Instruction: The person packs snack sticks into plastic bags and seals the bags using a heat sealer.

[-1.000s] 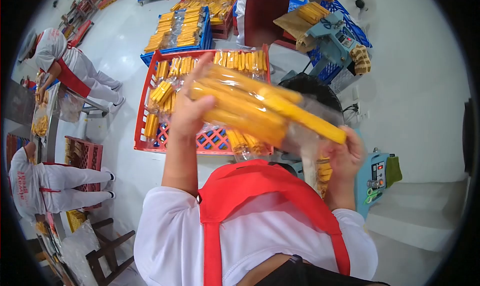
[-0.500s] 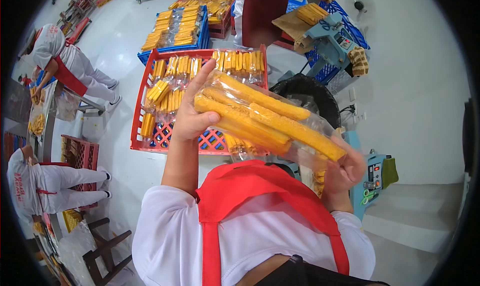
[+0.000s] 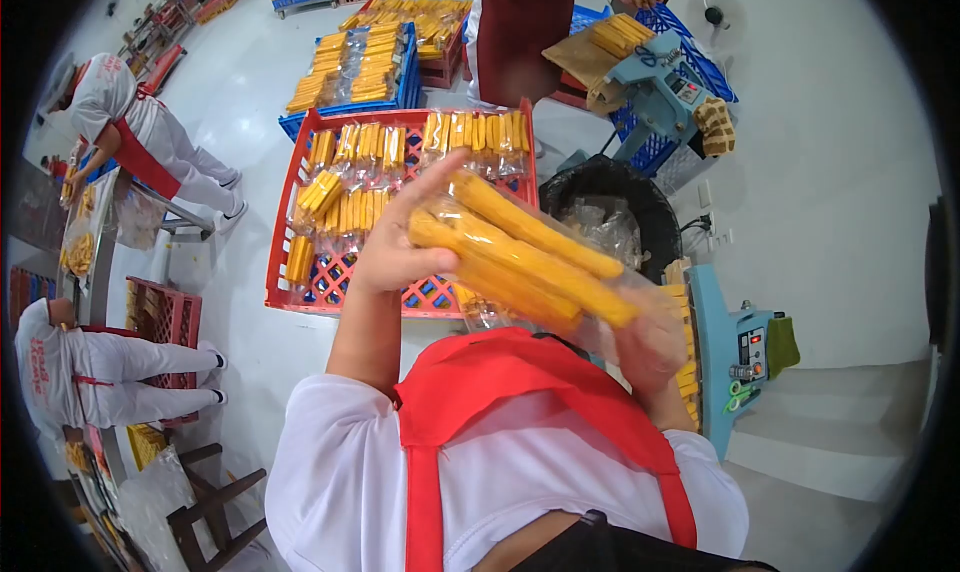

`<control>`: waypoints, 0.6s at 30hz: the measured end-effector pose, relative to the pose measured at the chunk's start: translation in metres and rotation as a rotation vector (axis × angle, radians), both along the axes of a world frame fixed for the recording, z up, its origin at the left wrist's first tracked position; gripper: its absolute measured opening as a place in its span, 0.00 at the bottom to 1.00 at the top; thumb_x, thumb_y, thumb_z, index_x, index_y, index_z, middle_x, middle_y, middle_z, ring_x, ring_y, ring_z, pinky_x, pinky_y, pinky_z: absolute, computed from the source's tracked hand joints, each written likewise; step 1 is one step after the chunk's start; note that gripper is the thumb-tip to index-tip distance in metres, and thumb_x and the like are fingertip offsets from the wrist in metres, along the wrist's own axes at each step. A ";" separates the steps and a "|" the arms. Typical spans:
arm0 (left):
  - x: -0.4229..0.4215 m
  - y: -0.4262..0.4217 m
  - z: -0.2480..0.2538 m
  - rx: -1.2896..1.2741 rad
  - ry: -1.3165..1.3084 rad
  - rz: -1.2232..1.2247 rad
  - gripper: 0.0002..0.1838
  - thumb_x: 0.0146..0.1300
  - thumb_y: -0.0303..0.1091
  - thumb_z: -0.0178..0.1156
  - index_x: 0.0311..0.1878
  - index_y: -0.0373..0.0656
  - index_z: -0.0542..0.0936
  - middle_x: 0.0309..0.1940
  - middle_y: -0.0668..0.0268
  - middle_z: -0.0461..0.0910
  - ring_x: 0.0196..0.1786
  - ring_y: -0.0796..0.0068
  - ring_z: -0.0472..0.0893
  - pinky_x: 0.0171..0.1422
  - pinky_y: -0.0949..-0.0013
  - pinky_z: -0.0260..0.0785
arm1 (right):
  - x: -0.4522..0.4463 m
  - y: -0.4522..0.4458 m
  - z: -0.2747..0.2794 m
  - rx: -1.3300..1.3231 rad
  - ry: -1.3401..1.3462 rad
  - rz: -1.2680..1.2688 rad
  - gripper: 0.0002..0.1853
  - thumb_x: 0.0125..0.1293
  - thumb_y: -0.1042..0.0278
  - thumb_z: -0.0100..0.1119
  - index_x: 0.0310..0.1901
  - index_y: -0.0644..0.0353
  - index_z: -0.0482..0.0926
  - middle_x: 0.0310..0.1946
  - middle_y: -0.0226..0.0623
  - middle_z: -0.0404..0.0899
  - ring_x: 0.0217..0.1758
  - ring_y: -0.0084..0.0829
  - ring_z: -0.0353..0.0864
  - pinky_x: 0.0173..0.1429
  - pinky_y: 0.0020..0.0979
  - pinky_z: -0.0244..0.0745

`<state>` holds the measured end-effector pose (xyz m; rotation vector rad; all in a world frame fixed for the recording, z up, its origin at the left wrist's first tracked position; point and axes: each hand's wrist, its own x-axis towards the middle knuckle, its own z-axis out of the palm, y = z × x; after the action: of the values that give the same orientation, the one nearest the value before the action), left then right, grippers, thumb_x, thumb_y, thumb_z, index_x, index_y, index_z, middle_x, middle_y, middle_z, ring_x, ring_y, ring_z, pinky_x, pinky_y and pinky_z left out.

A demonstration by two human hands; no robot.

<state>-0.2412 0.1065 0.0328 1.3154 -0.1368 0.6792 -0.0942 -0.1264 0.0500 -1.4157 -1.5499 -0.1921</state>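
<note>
A clear plastic bag of long yellow snack sticks (image 3: 530, 257) slants across the view in front of my chest. My left hand (image 3: 395, 247) grips its upper left end, thumb over the front and index finger stretched along the edge. At the lower right end, my right hand (image 3: 655, 337) closes round the bag, its fingers partly blurred behind the plastic. Beneath the bag is a red crate (image 3: 280, 242) holding several filled bags in rows. The red apron (image 3: 500, 382) I wear shows below.
To the right stands a blue sealing machine (image 3: 725, 342) with yellow sticks beside it. A black-lined bin (image 3: 660, 217) holds crumpled plastic. Farther off are a blue crate (image 3: 410, 87) of bags, a second sealer (image 3: 655, 92), a co-worker in a dark red apron (image 3: 515, 42) and two people at left.
My right hand has moved left and slightly down. The stick nearest it, which reached farther right, now lies more level with the others. My left hand has shifted slightly right and down.
</note>
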 end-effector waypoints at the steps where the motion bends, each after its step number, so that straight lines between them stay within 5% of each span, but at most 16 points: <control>1: 0.000 0.000 0.001 0.000 0.001 0.000 0.47 0.38 0.38 0.68 0.61 0.33 0.55 0.55 0.58 0.63 0.56 0.71 0.65 0.60 0.70 0.54 | 0.001 0.008 0.008 -0.020 -0.113 0.057 0.17 0.52 0.79 0.55 0.45 0.71 0.69 0.39 0.43 0.72 0.38 0.33 0.75 0.38 0.27 0.70; 3: 0.000 0.001 0.003 -0.015 0.079 -0.016 0.46 0.39 0.39 0.68 0.60 0.33 0.56 0.57 0.59 0.61 0.57 0.71 0.63 0.60 0.70 0.53 | 0.000 0.008 0.007 -0.041 -0.223 0.114 0.16 0.51 0.79 0.55 0.44 0.70 0.69 0.38 0.42 0.72 0.37 0.32 0.74 0.36 0.26 0.70; 11: 0.016 0.000 0.007 0.051 0.209 0.012 0.41 0.44 0.35 0.64 0.62 0.37 0.56 0.53 0.61 0.64 0.55 0.73 0.65 0.59 0.71 0.55 | 0.006 0.010 -0.008 -0.286 0.138 0.043 0.30 0.52 0.83 0.52 0.59 0.64 0.58 0.30 0.33 0.68 0.30 0.24 0.67 0.37 0.22 0.65; 15: 0.038 0.011 -0.013 -0.119 0.186 -0.064 0.37 0.50 0.33 0.58 0.63 0.40 0.53 0.49 0.61 0.66 0.52 0.71 0.67 0.57 0.69 0.59 | 0.034 0.020 -0.001 -0.443 0.365 0.092 0.29 0.55 0.81 0.51 0.60 0.64 0.57 0.30 0.29 0.66 0.31 0.21 0.66 0.38 0.21 0.64; 17: 0.053 0.016 -0.024 -0.506 0.181 -0.141 0.34 0.52 0.33 0.57 0.62 0.40 0.54 0.50 0.60 0.67 0.53 0.69 0.68 0.57 0.67 0.61 | 0.052 0.030 0.009 -0.589 0.790 0.231 0.27 0.57 0.77 0.50 0.59 0.63 0.58 0.31 0.29 0.70 0.32 0.20 0.67 0.38 0.20 0.64; 18: 0.061 0.014 -0.034 -0.581 0.223 -0.096 0.28 0.57 0.38 0.52 0.60 0.40 0.58 0.51 0.57 0.67 0.51 0.66 0.70 0.54 0.64 0.64 | 0.058 0.033 0.011 -0.575 0.788 0.226 0.27 0.57 0.77 0.50 0.59 0.63 0.58 0.31 0.29 0.70 0.32 0.20 0.67 0.38 0.20 0.64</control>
<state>-0.1798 0.1204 -0.0009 0.8091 0.1694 0.4390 -0.0366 -0.0936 0.0613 -1.4588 -1.1002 0.9124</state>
